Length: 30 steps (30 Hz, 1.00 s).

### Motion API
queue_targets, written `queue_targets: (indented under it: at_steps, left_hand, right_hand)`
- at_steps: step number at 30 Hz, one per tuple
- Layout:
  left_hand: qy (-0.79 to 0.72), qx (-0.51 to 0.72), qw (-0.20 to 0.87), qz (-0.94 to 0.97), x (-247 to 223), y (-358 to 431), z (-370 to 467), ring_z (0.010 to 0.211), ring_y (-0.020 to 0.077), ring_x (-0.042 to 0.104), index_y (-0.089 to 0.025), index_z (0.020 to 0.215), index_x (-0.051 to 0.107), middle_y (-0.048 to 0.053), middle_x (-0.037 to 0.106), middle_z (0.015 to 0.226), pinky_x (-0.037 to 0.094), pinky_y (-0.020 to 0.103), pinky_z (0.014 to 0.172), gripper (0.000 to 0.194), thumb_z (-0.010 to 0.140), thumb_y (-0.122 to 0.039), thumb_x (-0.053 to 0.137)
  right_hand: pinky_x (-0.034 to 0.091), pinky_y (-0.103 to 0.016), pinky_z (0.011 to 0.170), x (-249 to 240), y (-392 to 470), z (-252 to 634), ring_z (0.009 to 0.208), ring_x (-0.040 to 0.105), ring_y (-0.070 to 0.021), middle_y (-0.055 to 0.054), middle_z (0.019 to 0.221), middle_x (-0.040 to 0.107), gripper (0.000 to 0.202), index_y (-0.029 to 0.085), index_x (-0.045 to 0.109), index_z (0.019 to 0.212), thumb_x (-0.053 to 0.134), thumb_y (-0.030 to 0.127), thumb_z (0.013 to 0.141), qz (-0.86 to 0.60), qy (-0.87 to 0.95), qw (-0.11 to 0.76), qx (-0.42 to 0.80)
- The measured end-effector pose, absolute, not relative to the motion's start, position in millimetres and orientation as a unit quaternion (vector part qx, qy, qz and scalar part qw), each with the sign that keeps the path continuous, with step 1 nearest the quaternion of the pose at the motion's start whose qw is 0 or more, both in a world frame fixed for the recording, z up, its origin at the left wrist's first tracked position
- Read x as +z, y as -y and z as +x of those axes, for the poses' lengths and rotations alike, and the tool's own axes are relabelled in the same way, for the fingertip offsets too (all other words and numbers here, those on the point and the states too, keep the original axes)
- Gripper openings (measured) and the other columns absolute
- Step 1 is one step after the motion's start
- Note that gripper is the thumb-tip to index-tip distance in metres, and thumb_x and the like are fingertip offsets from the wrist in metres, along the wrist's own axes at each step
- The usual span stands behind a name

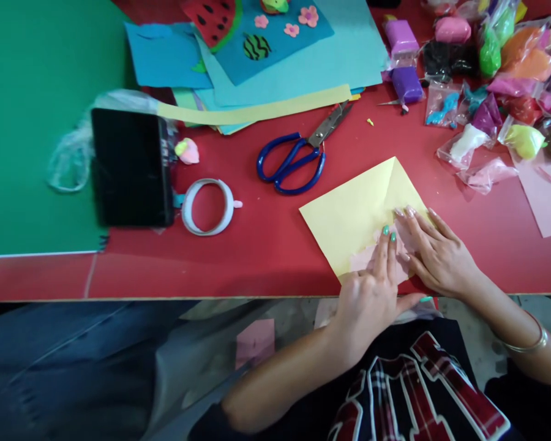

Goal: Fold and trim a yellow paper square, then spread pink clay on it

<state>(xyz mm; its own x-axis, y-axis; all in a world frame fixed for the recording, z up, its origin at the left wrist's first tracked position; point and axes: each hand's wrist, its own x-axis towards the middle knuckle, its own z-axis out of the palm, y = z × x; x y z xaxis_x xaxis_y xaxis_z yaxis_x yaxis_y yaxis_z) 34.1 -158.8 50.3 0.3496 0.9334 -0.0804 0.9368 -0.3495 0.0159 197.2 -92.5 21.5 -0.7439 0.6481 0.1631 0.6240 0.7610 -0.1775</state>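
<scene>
A yellow sheet of paper (349,214) lies tilted at the front edge of the red table, with a crease near its top corner. Over its lower part rests a pink paper piece (362,260), partly covered by the hands. My left hand (371,288) presses two outstretched fingertips with green nails onto the pink piece, thumb held apart. My right hand (438,251) lies flat with spread fingers on the right side of the yellow sheet and the pink piece. Blue-handled scissors (298,156) lie partly open behind the yellow sheet.
On the red table (257,257) are a white tape roll (207,207) and a black device (131,168) at the left. Coloured sheets (298,73) lie at the back. Bagged clay (468,141) fills the back right. Someone's denim-clad leg (73,367) is at the lower left.
</scene>
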Motion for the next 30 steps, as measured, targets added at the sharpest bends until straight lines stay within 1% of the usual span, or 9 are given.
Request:
queue_targets:
  at_steps: [4,9,11,15,19,22,25,27,30]
  left_hand:
    - [-0.593,-0.009,0.059,0.803,52.0,166.2,32.3,0.049,0.0166,0.062,-0.002,0.133,0.055,0.026,0.047,0.14,0.041,0.031,0.038,0.086,0.084,-0.072,0.046]
    - [-0.609,-0.021,0.092,0.787,56.1,172.1,26.1,0.054,0.0189,0.064,0.001,0.136,0.05,0.026,0.042,0.143,0.045,0.031,0.038,0.089,0.083,-0.071,0.049]
    - [-0.617,-0.042,0.105,0.778,58.0,174.4,24.4,0.053,0.018,0.064,-0.001,0.138,0.048,0.025,0.039,0.145,0.047,0.031,0.04,0.087,0.084,-0.069,0.05]
    - [-0.636,-0.102,0.12,0.755,60.6,179.6,25.1,0.051,0.0161,0.063,-0.006,0.142,0.046,0.023,0.033,0.149,0.049,0.03,0.041,0.081,0.087,-0.066,0.047]
    - [-0.647,-0.136,0.12,0.74,62.2,184.7,24.9,0.053,0.0175,0.065,0.0,0.141,0.044,0.028,0.033,0.146,0.052,0.031,0.046,0.079,0.092,-0.061,0.042]
    - [-0.643,-0.156,0.103,0.743,63.1,188.8,21.4,0.051,0.0165,0.064,-0.001,0.141,0.044,0.025,0.032,0.147,0.053,0.032,0.046,0.073,0.094,-0.056,0.038]
    - [-0.652,-0.155,0.058,0.74,61.2,195.6,18.4,0.048,0.0153,0.061,-0.002,0.139,0.048,0.023,0.037,0.146,0.052,0.032,0.045,0.064,0.097,-0.048,0.033]
    - [-0.658,-0.126,0.017,0.742,58.4,201.1,16.4,0.044,0.0145,0.059,-0.002,0.133,0.054,0.023,0.045,0.141,0.05,0.031,0.041,0.057,0.098,-0.04,0.032]
    - [-0.645,-0.054,-0.036,0.761,55.3,205.8,7.5,0.038,0.0143,0.055,0.002,0.122,0.063,0.025,0.056,0.131,0.043,0.031,0.035,0.056,0.097,-0.04,0.034]
  right_hand:
    - [0.029,-0.042,0.118,21.0,91.6,197.2,0.141,0.038,-0.0214,-0.011,0.149,0.043,0.078,0.012,-0.013,0.153,0.037,0.038,0.1,-0.345,0.929,0.116,0.061]
    - [0.028,-0.041,0.118,21.0,90.9,198.0,0.142,0.036,-0.02,-0.01,0.151,0.041,0.077,0.012,-0.012,0.153,0.039,0.037,0.1,-0.344,0.929,0.119,0.064]
    - [0.027,-0.04,0.119,20.8,90.5,198.5,0.142,0.035,-0.019,-0.009,0.151,0.04,0.077,0.013,-0.01,0.153,0.039,0.038,0.099,-0.344,0.929,0.118,0.066]
    - [0.025,-0.043,0.12,20.5,90.0,199.5,0.145,0.029,-0.0199,-0.007,0.153,0.037,0.072,0.02,0.0,0.155,0.04,0.039,0.099,-0.335,0.936,0.092,0.057]
    - [0.024,-0.046,0.12,20.8,90.3,200.2,0.146,0.025,-0.0218,-0.006,0.155,0.034,0.065,0.023,0.009,0.155,0.039,0.039,0.1,-0.331,0.939,0.074,0.05]
    - [0.023,-0.046,0.12,21.0,90.6,200.1,0.146,0.025,-0.0222,-0.006,0.155,0.034,0.066,0.024,0.012,0.155,0.041,0.041,0.099,-0.334,0.938,0.077,0.051]
    - [0.023,-0.046,0.12,20.9,90.5,199.9,0.146,0.025,-0.0227,-0.006,0.155,0.034,0.067,0.024,0.014,0.154,0.045,0.041,0.097,-0.336,0.937,0.081,0.049]
    - [0.024,-0.047,0.12,20.9,90.0,200.0,0.146,0.026,-0.0232,-0.007,0.154,0.035,0.067,0.024,0.015,0.154,0.046,0.041,0.097,-0.335,0.937,0.084,0.053]
    - [0.024,-0.049,0.12,20.6,89.6,200.8,0.146,0.025,-0.0238,-0.006,0.155,0.034,0.067,0.026,0.015,0.154,0.045,0.042,0.097,-0.338,0.934,0.084,0.072]
